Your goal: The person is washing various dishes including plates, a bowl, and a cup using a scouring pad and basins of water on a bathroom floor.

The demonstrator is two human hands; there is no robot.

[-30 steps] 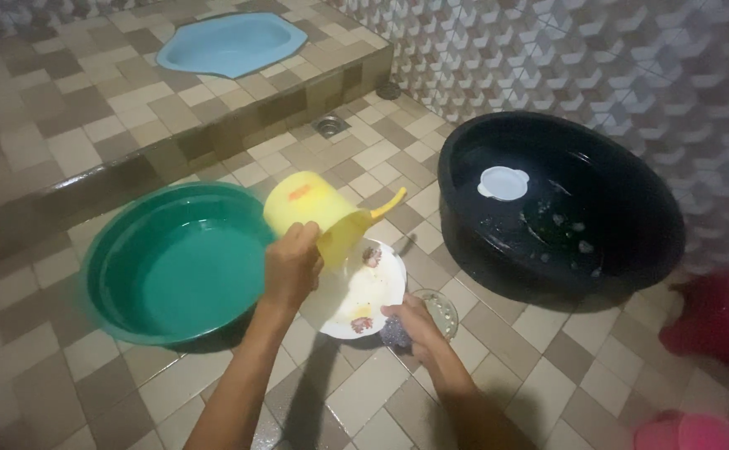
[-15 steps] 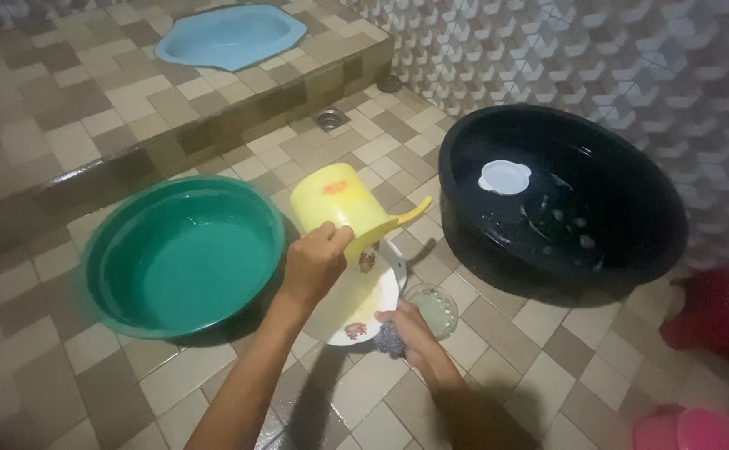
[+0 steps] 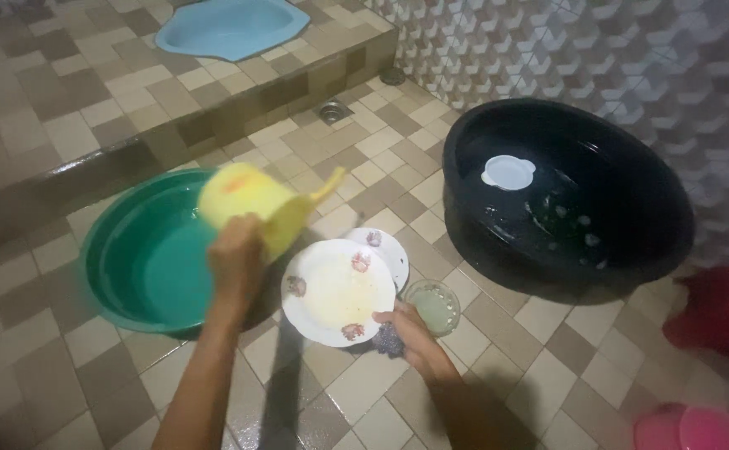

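The round green plastic basin (image 3: pixel 152 258) is sitting on the tiled floor (image 3: pixel 73 367) at the left, and the large black plastic tub (image 3: pixel 623 217) is sitting well apart at the right, with a small white lid (image 3: pixel 508 172) lying in it. Between them the white floral plate (image 3: pixel 335 292) is lying in front of a second white plate (image 3: pixel 384 248) (partly overlapping it). The small clear glass bowl (image 3: pixel 436 307) is sitting just right of the front plate. The yellow plastic scoop (image 3: pixel 252 204) is hanging over the basin's right rim. Behind everything, the blue squat pan (image 3: pixel 231 27) is lying on the raised step.
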